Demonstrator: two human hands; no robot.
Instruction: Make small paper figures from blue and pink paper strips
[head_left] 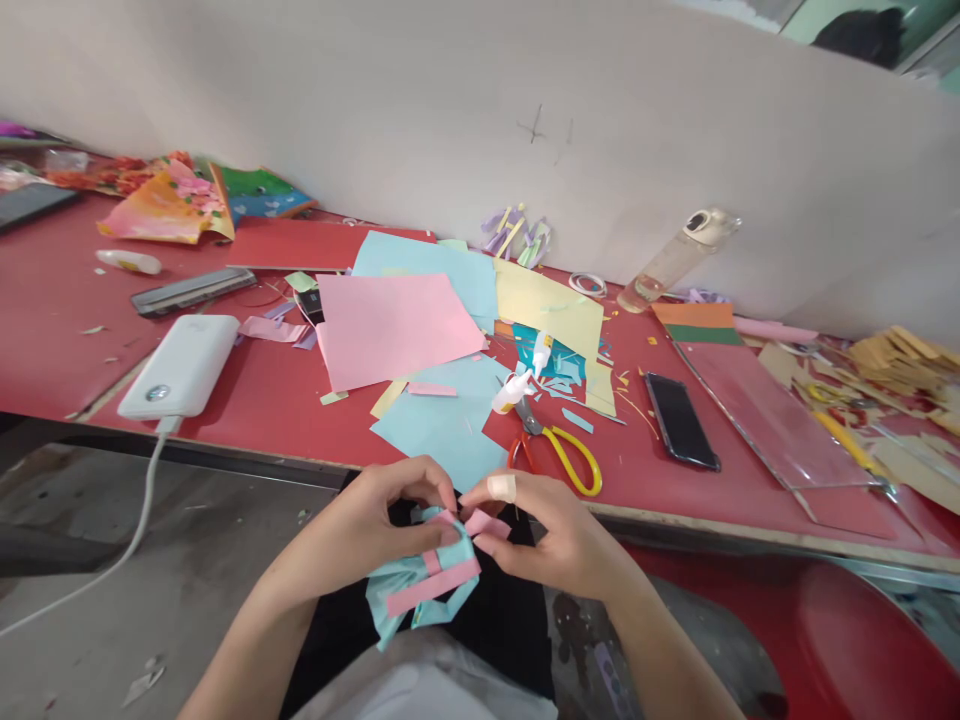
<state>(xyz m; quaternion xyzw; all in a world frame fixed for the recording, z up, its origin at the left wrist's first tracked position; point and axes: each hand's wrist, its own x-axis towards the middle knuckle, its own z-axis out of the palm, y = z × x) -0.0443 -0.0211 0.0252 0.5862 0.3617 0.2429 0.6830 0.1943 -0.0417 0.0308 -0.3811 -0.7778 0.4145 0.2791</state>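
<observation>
Both hands hold a small folded paper piece (424, 590) of light blue paper with pink strips across it, just in front of the red table's edge. My left hand (375, 525) grips its upper left, fingers curled round it. My right hand (551, 535) pinches a pink strip end at the top right; a plaster wraps one fingertip. Scissors (559, 450) with yellow and red handles lie on the table just beyond my right hand, beside a small glue bottle (525, 375).
Pink (390, 325), blue and yellow paper sheets cover the red table (60, 340). A white power bank (184, 365) with cable sits left, a black phone (681, 420) right, a clear plastic bottle (675, 262) by the wall. Paper scraps and card stacks lie far right.
</observation>
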